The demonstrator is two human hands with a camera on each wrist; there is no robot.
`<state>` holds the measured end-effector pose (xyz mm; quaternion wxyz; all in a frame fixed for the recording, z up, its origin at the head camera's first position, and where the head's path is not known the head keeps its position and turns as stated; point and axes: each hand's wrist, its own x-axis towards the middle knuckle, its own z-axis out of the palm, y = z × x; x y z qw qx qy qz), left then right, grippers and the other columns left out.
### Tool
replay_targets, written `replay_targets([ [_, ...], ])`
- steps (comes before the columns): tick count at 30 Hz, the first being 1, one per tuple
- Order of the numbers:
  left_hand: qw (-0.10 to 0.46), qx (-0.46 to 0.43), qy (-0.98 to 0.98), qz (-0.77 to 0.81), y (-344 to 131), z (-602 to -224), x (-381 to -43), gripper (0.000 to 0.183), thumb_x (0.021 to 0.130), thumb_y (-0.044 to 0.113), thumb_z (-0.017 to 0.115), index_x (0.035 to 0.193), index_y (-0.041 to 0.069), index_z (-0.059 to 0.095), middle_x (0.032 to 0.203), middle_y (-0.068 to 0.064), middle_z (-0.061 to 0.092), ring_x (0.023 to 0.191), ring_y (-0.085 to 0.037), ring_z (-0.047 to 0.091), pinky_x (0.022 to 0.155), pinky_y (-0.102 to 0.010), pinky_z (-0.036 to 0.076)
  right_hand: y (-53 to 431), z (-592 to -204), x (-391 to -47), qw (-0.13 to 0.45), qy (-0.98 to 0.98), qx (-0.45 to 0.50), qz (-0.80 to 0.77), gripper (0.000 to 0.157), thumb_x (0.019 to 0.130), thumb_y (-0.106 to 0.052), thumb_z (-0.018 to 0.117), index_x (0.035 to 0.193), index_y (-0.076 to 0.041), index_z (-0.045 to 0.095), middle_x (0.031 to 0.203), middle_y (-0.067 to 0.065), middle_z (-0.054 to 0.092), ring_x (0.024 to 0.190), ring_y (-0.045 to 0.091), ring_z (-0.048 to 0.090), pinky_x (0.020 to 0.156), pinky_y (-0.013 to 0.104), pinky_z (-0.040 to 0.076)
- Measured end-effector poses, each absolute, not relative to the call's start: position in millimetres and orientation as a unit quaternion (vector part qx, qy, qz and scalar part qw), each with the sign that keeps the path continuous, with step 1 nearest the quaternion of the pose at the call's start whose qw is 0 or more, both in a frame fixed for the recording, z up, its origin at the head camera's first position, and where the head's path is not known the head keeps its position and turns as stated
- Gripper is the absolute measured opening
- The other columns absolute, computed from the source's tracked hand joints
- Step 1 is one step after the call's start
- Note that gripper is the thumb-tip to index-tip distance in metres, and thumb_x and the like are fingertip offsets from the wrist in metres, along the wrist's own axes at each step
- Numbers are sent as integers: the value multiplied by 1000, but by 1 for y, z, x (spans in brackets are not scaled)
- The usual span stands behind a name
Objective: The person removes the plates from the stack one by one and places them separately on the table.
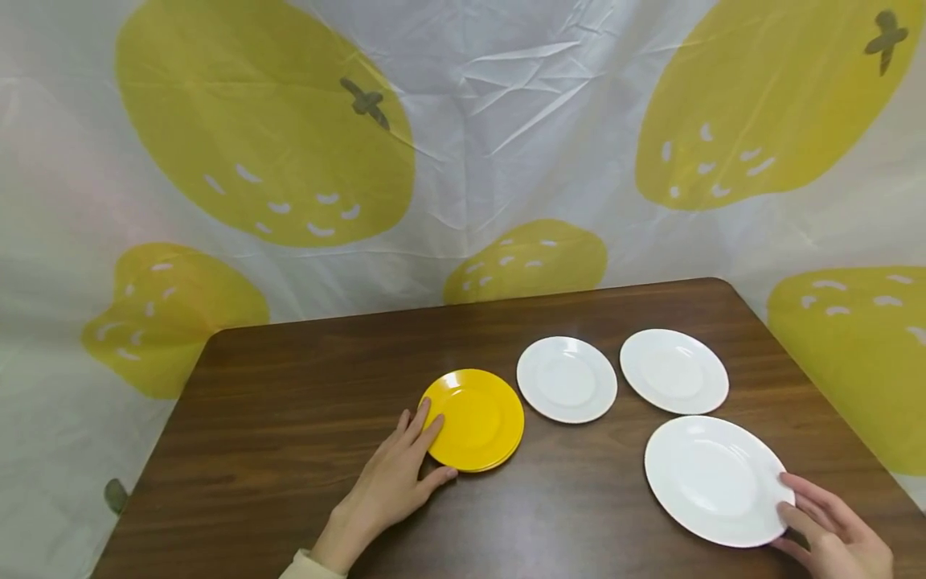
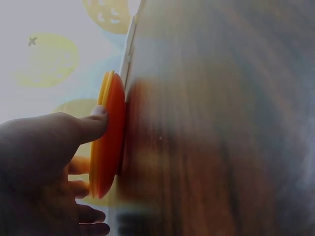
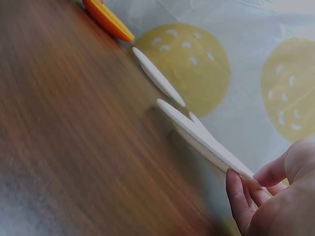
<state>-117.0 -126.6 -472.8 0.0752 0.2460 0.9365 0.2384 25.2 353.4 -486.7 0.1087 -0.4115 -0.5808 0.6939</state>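
My left hand (image 1: 391, 478) lies against the near-left side of a small stack of yellow plates (image 1: 477, 420), fingertips on the rim and thumb at the near edge. In the left wrist view the stacked plates (image 2: 109, 137) show edge-on, with an orange underside. On the right, my right hand (image 1: 839, 531) pinches the rim of a white plate (image 1: 716, 478), thumb on top and fingers beneath. The right wrist view shows this plate (image 3: 206, 142) tilted, its hand-side edge off the table; whether its far edge touches the table I cannot tell.
Two more white plates lie behind: one plate (image 1: 567, 379) just right of the yellow stack, another plate (image 1: 674, 371) behind the held one. All are on a brown wooden table (image 1: 304, 418). A lemon-print cloth (image 1: 463, 161) hangs along its back and sides.
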Motion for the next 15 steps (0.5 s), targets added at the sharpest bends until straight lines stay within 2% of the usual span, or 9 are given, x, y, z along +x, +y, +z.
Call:
replay_targets([
  [5,73,248,936,238,-126,-472,-117,77,97,50,64,158,11,38,170,-12,17,152,-47,22,114,-69,33,354,-487,25,119,-575,-444,677,47,92,4,65,91,-42,73,76,-36,66,70,-15,62,54,20,57],
  [8,73,248,936,238,-126,-472,-117,77,97,50,64,157,11,38,170,-13,18,152,-48,22,114,-69,33,355,-488,28,147,-579,-438,672,48,92,7,62,89,-40,75,74,-35,66,70,-17,62,52,16,55],
  [12,74,248,936,239,-127,-472,-116,77,97,51,63,157,11,38,170,-13,18,152,-47,23,113,-69,33,352,-491,30,194,-645,-446,590,42,90,2,63,92,-38,75,68,-42,59,67,-24,55,53,6,49],
  [15,75,248,935,242,-127,-472,-115,77,97,52,63,157,11,38,170,-13,18,152,-47,22,113,-70,33,351,-495,31,204,-699,-456,512,37,90,-3,63,100,-37,74,64,-48,50,63,-28,48,55,1,44],
])
